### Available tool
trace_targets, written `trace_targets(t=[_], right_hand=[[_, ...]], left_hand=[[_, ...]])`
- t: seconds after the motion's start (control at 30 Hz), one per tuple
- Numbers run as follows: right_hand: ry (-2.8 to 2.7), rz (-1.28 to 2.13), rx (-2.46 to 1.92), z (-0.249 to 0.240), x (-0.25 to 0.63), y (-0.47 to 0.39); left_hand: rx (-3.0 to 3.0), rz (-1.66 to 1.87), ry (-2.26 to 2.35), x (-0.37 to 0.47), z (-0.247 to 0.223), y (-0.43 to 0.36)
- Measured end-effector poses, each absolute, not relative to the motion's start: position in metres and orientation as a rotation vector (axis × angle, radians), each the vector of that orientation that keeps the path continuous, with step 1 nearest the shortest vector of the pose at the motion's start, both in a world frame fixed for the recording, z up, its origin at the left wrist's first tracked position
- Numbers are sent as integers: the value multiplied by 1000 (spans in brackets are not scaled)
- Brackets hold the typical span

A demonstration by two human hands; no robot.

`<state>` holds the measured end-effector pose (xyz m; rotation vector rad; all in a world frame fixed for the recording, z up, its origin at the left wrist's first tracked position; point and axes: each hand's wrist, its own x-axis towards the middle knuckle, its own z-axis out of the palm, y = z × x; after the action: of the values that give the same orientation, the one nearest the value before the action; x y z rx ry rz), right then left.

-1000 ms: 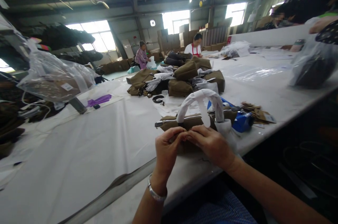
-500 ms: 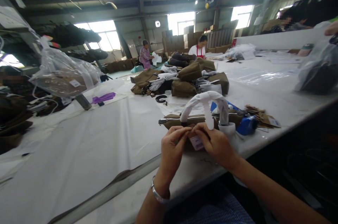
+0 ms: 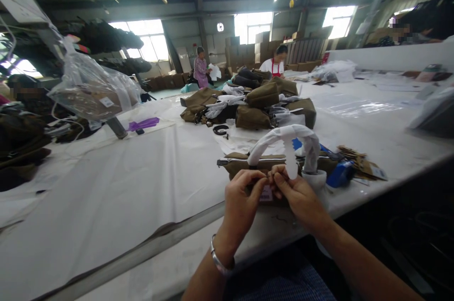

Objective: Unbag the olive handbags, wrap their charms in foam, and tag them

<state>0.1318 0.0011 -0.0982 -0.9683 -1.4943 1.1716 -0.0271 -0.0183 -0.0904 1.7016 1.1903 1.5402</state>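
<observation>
An olive-brown bag with a zipper lies near the table's front edge, its arched handle wrapped in white. My left hand is closed in a pinch at the bag's near side. Close beside it, my right hand pinches too, fingertips almost meeting the left ones. Between and below the fingertips a tag with a pale label hangs against the bag. What exactly each pinch holds is too small to make out.
Behind the bag is a pile of olive bags. To the right lie a blue object and brown tags. Purple strips and a plastic-wrapped package are at left. Two people are at the back.
The view has shifted, so the scene sits further right. My right fingers have changed their pinch, and the tag is now more covered by my hands. At far right, another person's hand has left view.
</observation>
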Motion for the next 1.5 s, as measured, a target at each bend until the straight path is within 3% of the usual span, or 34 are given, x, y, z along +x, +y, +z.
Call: trace_targets(t=[0.2, 0.77, 1.5], right_hand=[[-1509, 1006, -1054, -100, 132, 1], [-1027, 1354, -936, -101, 124, 8], [-1160, 1133, -1010, -111, 124, 9]], left_hand=[[1659, 1535, 1206, -27, -94, -17], [1500, 1547, 1164, -32, -97, -17], [1635, 1512, 1199, -32, -94, -21]])
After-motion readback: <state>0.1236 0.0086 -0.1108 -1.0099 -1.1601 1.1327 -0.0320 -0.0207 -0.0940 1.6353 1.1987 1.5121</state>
